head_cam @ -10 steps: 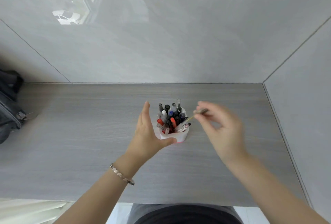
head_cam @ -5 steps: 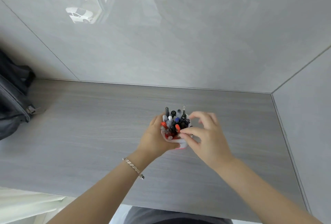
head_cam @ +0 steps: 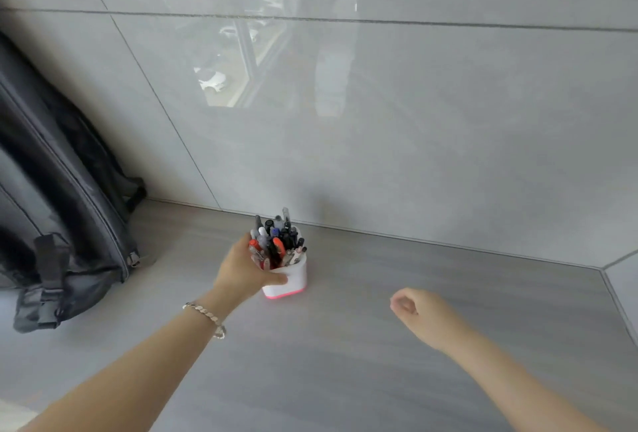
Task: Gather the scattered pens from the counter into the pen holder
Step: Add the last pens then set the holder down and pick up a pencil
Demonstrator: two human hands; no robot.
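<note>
The holder [head_cam: 289,278] stands upright on the counter [head_cam: 345,362], close to the tiled wall [head_cam: 414,138] behind it. It is white with a pink band at the base. Many pens [head_cam: 278,241] stand inside it, packed together, with their tops above the rim: black, grey, blue and orange-red caps can be seen. How many there are cannot be told.

The left hand [head_cam: 241,271] grasps the holder from its left side. The thumb lies across the front wall, just under the rim, and the other fingers go around the far side, where they are hidden by the hand and by the pens. A bracelet [head_cam: 207,317] of silver links sits on the left wrist.

The right hand [head_cam: 419,314] is well apart from the holder, to the right of it and nearer to the person. It hovers above the counter with the fingers curled loosely inward, in a half-closed fist, and nothing can be seen in it. If it touches the counter or not, cannot be told.

No pens lie on the part of the counter that is in view. The counter is grey with a faint grain like wood.

On the left a dark backpack [head_cam: 58,190] leans against the wall, and its lower part with the straps rests on the counter. It stands well apart from the holder. The glossy tiles show pale reflections above the holder.
</note>
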